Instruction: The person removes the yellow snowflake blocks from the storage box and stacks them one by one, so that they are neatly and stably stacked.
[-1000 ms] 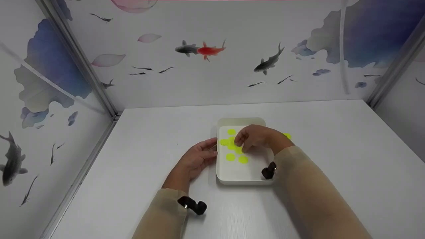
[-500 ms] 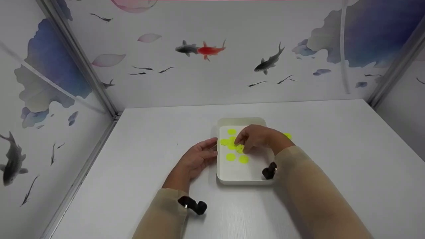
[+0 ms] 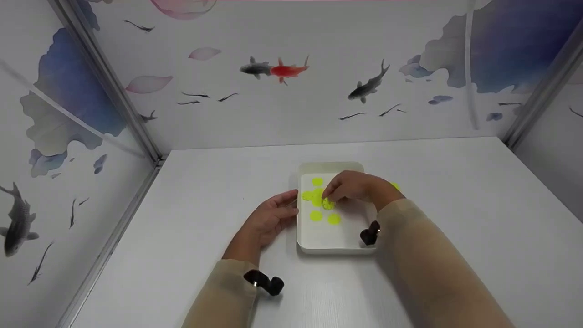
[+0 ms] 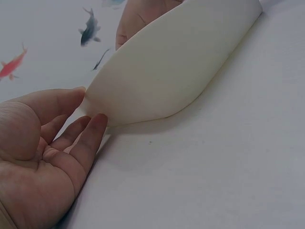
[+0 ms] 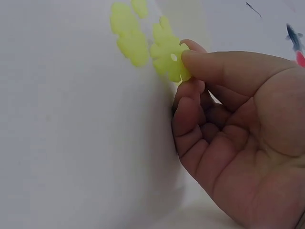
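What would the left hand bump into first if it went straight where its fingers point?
The left hand would probably first meet the side wall of the white tray; its fingertips look right up against it, though exact contact is hard to judge.

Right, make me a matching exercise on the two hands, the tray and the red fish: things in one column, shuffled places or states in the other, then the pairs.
Things:
1. left hand
2. right hand
3. white tray
4. red fish

Places or states:
A. printed on the back wall
B. pinching a yellow piece
C. standing on the table
D. fingertips against the tray's outer side

Pairs: 1-D, 2-B, 3-C, 4-A
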`<control>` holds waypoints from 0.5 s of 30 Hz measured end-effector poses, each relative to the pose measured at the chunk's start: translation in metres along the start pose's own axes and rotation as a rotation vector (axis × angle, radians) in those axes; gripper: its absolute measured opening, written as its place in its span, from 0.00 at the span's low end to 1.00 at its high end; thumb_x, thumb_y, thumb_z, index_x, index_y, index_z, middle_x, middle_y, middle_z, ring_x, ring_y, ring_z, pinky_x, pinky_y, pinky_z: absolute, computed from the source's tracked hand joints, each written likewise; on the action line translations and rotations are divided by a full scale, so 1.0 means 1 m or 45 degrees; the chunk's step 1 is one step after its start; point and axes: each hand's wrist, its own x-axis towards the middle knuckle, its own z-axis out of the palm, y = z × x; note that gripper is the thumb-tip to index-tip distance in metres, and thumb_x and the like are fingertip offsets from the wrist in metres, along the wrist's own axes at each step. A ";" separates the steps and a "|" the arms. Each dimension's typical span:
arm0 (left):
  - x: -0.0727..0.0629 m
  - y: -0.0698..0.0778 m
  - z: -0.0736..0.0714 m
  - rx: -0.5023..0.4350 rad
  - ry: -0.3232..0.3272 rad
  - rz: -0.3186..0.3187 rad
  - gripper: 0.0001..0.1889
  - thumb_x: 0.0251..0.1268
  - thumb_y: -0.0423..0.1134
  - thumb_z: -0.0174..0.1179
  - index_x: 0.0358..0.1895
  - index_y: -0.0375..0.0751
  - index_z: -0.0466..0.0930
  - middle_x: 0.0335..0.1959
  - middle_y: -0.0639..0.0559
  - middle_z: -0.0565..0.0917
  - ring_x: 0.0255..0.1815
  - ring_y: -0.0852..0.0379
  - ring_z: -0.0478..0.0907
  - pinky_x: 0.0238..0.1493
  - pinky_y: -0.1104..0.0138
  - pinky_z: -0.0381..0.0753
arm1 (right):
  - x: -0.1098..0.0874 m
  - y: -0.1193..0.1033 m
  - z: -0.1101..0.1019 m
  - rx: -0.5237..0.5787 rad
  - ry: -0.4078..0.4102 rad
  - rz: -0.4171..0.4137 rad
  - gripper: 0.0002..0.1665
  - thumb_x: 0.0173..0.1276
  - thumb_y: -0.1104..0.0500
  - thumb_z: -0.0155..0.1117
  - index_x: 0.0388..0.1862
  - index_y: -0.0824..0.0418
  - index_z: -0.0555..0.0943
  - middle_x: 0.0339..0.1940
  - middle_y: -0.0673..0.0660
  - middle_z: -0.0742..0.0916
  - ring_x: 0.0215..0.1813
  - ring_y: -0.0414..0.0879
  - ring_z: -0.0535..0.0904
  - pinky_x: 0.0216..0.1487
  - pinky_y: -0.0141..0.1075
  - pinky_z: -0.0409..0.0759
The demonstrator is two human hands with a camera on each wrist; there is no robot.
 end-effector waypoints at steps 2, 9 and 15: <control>0.001 -0.001 0.000 0.000 0.003 -0.004 0.33 0.67 0.27 0.70 0.75 0.49 0.78 0.75 0.52 0.81 0.76 0.53 0.79 0.74 0.60 0.80 | 0.000 0.001 -0.002 0.052 0.013 0.003 0.10 0.75 0.53 0.69 0.50 0.45 0.93 0.50 0.50 0.89 0.50 0.48 0.78 0.55 0.38 0.78; 0.000 0.000 0.000 -0.006 0.007 0.003 0.33 0.67 0.27 0.69 0.76 0.49 0.77 0.76 0.52 0.80 0.75 0.53 0.79 0.74 0.59 0.80 | -0.004 0.000 -0.012 0.394 0.050 -0.054 0.13 0.78 0.57 0.69 0.58 0.54 0.90 0.57 0.53 0.89 0.53 0.48 0.83 0.58 0.35 0.85; 0.000 0.000 0.000 0.008 0.000 0.011 0.35 0.67 0.27 0.70 0.77 0.48 0.76 0.77 0.51 0.79 0.75 0.53 0.79 0.74 0.59 0.80 | -0.013 0.011 -0.024 0.552 0.153 -0.096 0.18 0.79 0.55 0.68 0.64 0.56 0.86 0.57 0.55 0.87 0.57 0.51 0.82 0.59 0.35 0.85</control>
